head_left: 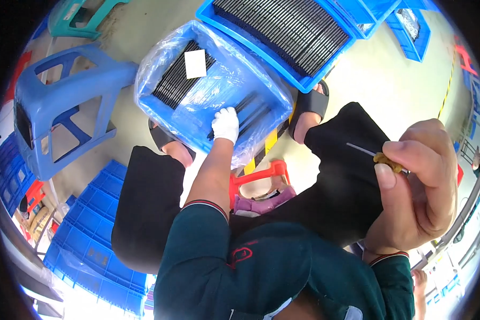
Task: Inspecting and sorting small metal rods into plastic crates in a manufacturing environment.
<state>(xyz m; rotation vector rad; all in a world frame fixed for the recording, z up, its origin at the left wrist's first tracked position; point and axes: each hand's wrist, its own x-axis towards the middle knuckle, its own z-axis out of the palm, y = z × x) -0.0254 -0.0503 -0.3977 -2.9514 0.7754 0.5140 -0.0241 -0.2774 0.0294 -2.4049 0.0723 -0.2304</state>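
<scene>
My left hand, in a white glove, reaches into a blue bin lined with clear plastic. Its fingers are curled around thin black rods, which fan out to the right and are smeared by motion. In the same bin, on the left, lies a neat row of black rods with a white card on top. Bare and raised at the right, my right hand pinches a thin metal pin with a yellowish-brown lump on it, between thumb and forefinger.
Beyond the bin stands a larger blue crate filled with dark rods. A blue stool is on the left, with blue crates below it. A red stool is between my black-trousered legs.
</scene>
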